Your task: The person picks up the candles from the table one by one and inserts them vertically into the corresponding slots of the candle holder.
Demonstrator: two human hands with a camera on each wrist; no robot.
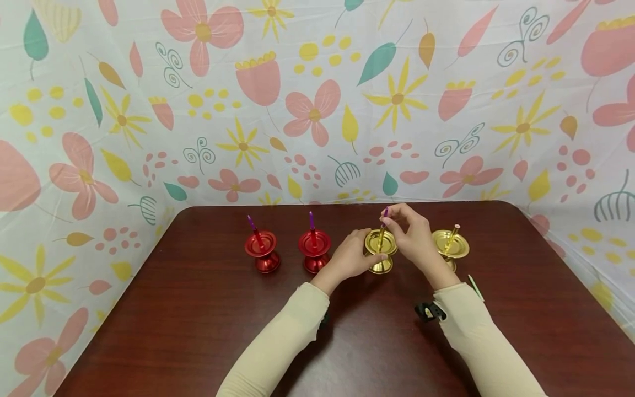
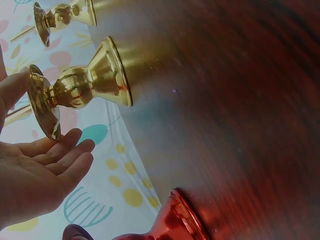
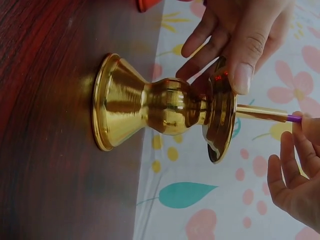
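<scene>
My left hand (image 1: 351,255) holds a shiny gold candle holder (image 1: 381,268) by its dish, thumb on the near rim and fingers at the far side. The holder stands upright on the table, with a thin tube rising from its dish. Above it, my right hand (image 1: 413,236) pinches a thin purple candle (image 3: 294,118) between thumb and fingertip. The candle's lower end meets the top of the tube in the right wrist view; how deep it sits is hidden. In the left wrist view, the left palm (image 2: 30,182) lies below the dish.
A second gold candle holder (image 1: 460,247) stands to the right, its tube pale pink at the top. To the left are two red candle holders (image 1: 268,262) bearing purple candles (image 1: 311,220). A thin green stick (image 1: 475,287) lies on the dark wooden table (image 1: 198,331). Patterned cloth (image 1: 317,165) hangs behind.
</scene>
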